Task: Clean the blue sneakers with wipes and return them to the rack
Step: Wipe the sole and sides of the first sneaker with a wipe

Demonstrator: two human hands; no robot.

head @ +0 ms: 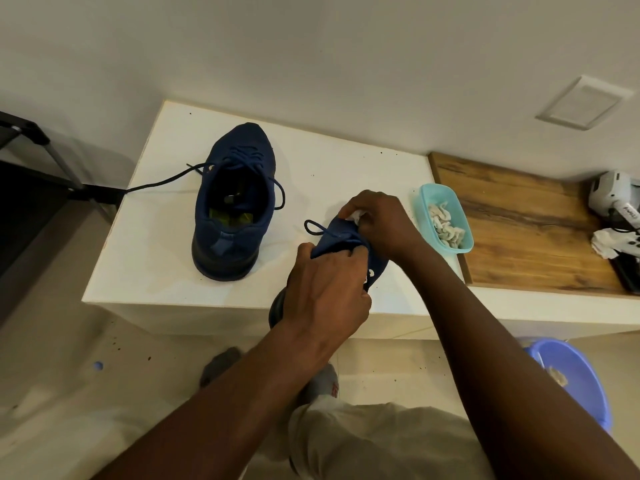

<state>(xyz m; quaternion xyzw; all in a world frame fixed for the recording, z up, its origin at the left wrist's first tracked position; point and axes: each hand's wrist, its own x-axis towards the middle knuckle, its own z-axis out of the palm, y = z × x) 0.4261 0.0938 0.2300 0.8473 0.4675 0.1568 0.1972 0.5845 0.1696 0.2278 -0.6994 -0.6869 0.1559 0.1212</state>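
One blue sneaker [233, 202] stands upright on the white table [156, 237], toe pointing away, with a lace trailing off the left edge. The second blue sneaker [337, 233] is held above the table's front edge. My left hand [325, 289] grips it around the lace area and covers most of it. My right hand [377, 223] pinches a white wipe [356, 215] against the shoe's toe end. A teal tub [465, 237] with several crumpled wipes sits just right of my right hand.
A black shoe rack [41, 174] stands at the left. A wooden board [526, 230] adjoins the table on the right, carrying a white device [616, 199] and a crumpled tissue [604, 242]. A blue plastic bin [578, 379] sits on the floor at lower right.
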